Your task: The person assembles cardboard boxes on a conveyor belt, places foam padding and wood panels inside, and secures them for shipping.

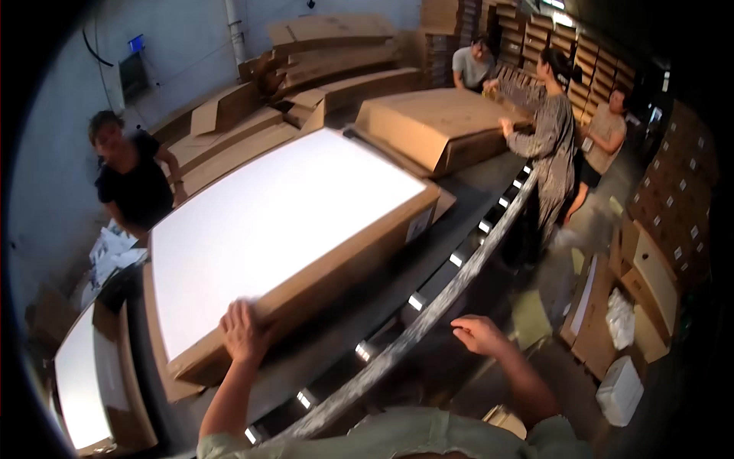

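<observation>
A large flat cardboard box (336, 260) with a white panel (267, 222) filling its open top lies on a dark conveyor belt (367, 314) in front of me. My left hand (243, 330) presses flat against the box's near side wall, close to its near corner. Off to the right, my right hand (480, 333) hovers over the conveyor's metal side rail (428, 317), fingers loosely apart and holding nothing. A second closed cardboard box (436, 126) lies farther along the belt.
A person in black (134, 180) stands across the belt at left. Three more people (550, 138) work at the far box. Stacked flat cartons (306, 69) line the back wall. Open boxes with white foam (623, 321) sit on the floor at right. Another white-panel box (88, 375) is at lower left.
</observation>
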The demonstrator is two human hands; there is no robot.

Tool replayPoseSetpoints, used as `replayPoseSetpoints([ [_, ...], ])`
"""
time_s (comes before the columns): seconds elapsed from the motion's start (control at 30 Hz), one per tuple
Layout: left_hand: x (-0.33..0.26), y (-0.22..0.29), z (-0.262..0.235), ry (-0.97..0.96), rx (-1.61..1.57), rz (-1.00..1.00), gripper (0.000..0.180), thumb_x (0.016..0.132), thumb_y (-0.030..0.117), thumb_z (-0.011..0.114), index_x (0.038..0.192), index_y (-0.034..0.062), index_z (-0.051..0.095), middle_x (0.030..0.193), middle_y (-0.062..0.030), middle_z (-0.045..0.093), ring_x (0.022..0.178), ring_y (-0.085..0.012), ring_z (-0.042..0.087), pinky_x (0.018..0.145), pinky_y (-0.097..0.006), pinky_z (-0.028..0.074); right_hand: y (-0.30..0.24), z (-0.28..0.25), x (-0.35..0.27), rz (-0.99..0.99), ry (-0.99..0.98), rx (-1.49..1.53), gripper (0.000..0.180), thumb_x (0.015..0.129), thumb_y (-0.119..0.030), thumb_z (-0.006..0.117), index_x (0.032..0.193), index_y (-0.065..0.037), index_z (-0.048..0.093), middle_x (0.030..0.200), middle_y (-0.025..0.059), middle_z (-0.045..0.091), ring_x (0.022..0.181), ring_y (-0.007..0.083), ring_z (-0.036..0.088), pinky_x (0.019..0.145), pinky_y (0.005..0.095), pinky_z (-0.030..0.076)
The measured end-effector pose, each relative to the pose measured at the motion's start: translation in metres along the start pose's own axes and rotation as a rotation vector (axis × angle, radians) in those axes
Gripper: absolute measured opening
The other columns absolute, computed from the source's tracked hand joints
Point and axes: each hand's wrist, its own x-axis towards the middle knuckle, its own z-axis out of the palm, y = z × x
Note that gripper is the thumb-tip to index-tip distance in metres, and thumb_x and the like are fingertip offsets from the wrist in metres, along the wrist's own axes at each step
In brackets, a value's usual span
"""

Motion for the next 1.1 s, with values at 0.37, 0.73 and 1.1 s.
replayPoseSetpoints([
  [0.37, -0.016, -0.009, -0.009, 0.003, 0.14, -0.102, 0.088, 0.063, 0.038, 0.079, 0.134, 0.0054, 0.037, 0.138, -0.0167, 0.039, 0.132, -0.0335, 0.032, 0.109, -0.052, 0.021, 0.047, -0.08, 0.282, -0.407, 0.221, 0.025, 0.019, 0.083, -0.016, 0.064, 0.097, -0.004, 0.065, 0.099, 0.0124, 0.065, 0.095, 0.0308, 0.059, 0.087, 0.0391, 0.045],
  [0.73, 0.019, 0.242, -0.016, 0.149, -0.294, -0.55, 0.072, 0.078, 0.024, 0.072, 0.139, 0.0069, 0.036, 0.144, -0.0209, 0.033, 0.133, -0.0352, 0.032, 0.108, -0.045, 0.025, 0.055, -0.035, 0.425, -0.162, -0.206, -0.256, 0.075, 0.087, -0.04, 0.055, 0.127, 0.018, 0.033, 0.114, 0.0363, 0.053, 0.109, 0.0426, 0.054, 0.102, 0.0459, 0.035],
  [1.1, 0.142, 0.303, 0.017, 0.309, -1.71, -1.219, 0.07, 0.09, 0.05, 0.053, 0.134, -0.0003, 0.036, 0.124, -0.023, 0.052, 0.111, -0.0337, 0.054, 0.094, -0.042, 0.046, 0.063, -0.017, 0.471, -0.098, -0.308, 1.413, 0.031, 0.084, -0.024, 0.067, 0.103, 0.0, 0.062, 0.091, 0.0048, 0.061, 0.086, 0.0126, 0.052, 0.08, 0.0286, 0.043],
])
